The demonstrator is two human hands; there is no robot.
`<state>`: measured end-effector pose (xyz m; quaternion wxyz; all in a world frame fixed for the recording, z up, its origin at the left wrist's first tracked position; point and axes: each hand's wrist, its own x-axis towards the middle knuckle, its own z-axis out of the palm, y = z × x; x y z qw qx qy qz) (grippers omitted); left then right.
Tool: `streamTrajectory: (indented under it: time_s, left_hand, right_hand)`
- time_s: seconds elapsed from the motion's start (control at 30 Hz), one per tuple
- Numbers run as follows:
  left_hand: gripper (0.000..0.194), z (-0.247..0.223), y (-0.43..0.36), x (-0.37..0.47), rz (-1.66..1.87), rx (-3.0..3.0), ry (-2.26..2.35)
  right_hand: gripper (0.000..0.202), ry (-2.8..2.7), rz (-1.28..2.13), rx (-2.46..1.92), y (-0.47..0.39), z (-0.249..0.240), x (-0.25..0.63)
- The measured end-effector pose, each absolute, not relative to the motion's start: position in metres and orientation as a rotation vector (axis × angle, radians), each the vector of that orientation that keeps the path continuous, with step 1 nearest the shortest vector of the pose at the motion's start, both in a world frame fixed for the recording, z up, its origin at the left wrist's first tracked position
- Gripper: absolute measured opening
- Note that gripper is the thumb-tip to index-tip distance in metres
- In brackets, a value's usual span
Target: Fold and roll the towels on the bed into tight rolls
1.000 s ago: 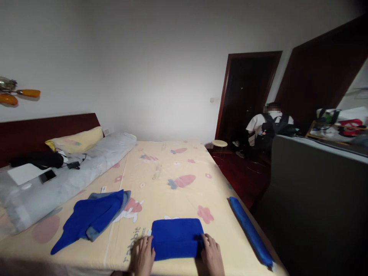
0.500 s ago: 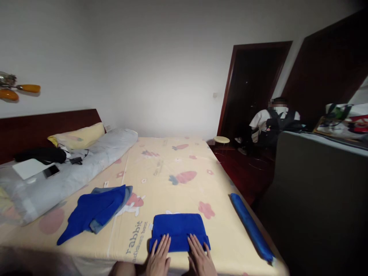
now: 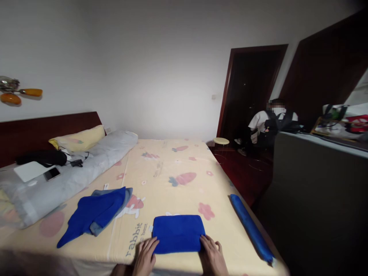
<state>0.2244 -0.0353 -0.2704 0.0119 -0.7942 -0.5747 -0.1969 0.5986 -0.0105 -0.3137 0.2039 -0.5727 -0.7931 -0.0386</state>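
Note:
A blue cloth [image 3: 178, 234], folded into a flat rectangle, lies near the front edge of the bed. My left hand [image 3: 147, 253] rests at its lower left corner, fingers bent together on the edge. At the lower right corner my right hand [image 3: 213, 253] touches the edge with its fingertips. Whether either hand pinches the fabric is not clear. To the left lies a crumpled blue cloth [image 3: 94, 211] with grey-blue parts under it. A long blue roll [image 3: 250, 228] runs along the bed's right edge.
The patterned bed sheet [image 3: 161, 191] spreads all around. A grey rolled quilt [image 3: 86, 168] bears a phone [image 3: 52, 173], a white flat object [image 3: 30, 171] and cables. A dark grey panel [image 3: 310, 203] stands at the right. Beyond are a stool [image 3: 221, 141] and a seated person [image 3: 273, 122].
Both hands have moved apart, from the top of the folded cloth to its lower side edges. The flap across its front no longer shows, and its front part looks flat and even.

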Motion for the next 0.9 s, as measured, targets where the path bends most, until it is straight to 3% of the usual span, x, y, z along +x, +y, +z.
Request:
streamTrajectory:
  time_s: [0.2, 0.27, 0.47, 0.57, 0.77, 0.9]
  left_hand:
    - [0.042, -0.257, -0.031, 0.224, -0.849, -2.468, -2.126]
    - [0.039, -0.259, -0.033, 0.225, -0.92, -2.43, -2.162]
    - [0.033, -0.262, -0.028, 0.235, -0.737, -2.179, -2.105]
    - [0.045, -0.267, -0.022, 0.248, -0.682, -2.079, -2.031]
    - [0.063, -0.286, -0.027, 0.302, -0.672, -2.411, -1.481]
    - [0.074, -0.289, -0.036, 0.313, -0.624, -2.419, -1.366]
  right_hand:
    - [0.021, -2.096, -0.048, -1.543, -0.023, -0.297, 0.597]
    - [0.017, -2.043, -0.033, -1.583, -0.025, -0.298, 0.594]
    - [0.04, -1.84, -0.175, -1.785, -0.017, -0.305, 0.58]
    - [0.055, -1.871, -0.11, -1.786, -0.015, -0.3, 0.566]
    - [0.06, -2.285, 0.265, -1.442, -0.027, -0.288, 0.514]
    - [0.065, -2.324, 0.221, -1.416, -0.031, -0.296, 0.505]
